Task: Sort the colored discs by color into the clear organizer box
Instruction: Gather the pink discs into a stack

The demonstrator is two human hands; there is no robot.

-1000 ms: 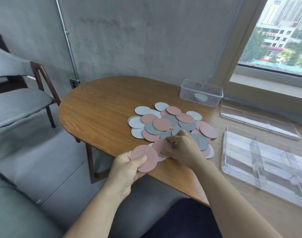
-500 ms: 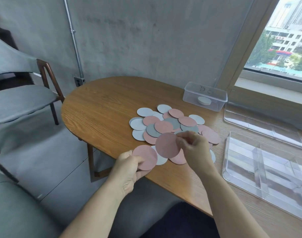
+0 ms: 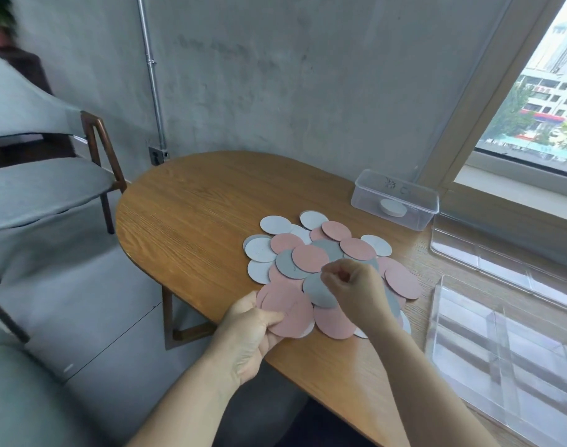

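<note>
A pile of pink, dark grey and light grey discs [image 3: 309, 258] lies overlapped on the wooden table [image 3: 195, 227]. My left hand [image 3: 251, 330] sits at the table's near edge and pinches two stacked pink discs [image 3: 288, 309] with the thumb on top. Just to the right, my right hand [image 3: 356, 291] hovers over the near part of the pile, its fingers curled together with nothing visible in them. It hides some discs beneath it. The clear organizer box [image 3: 443, 317] with its dividers stands at the right, holding no discs.
A flat clear lid [image 3: 501, 262] lies behind the organizer. A small clear tub [image 3: 366, 191] holding a white round piece [image 3: 393, 208] stands near the window sill. A grey chair [image 3: 43, 188] is at the left, and a concrete wall rises behind the table.
My right hand lifted a pink disc from the pile and passed it onto the pink disc in my left hand. Now it is back over the pile without a disc.
</note>
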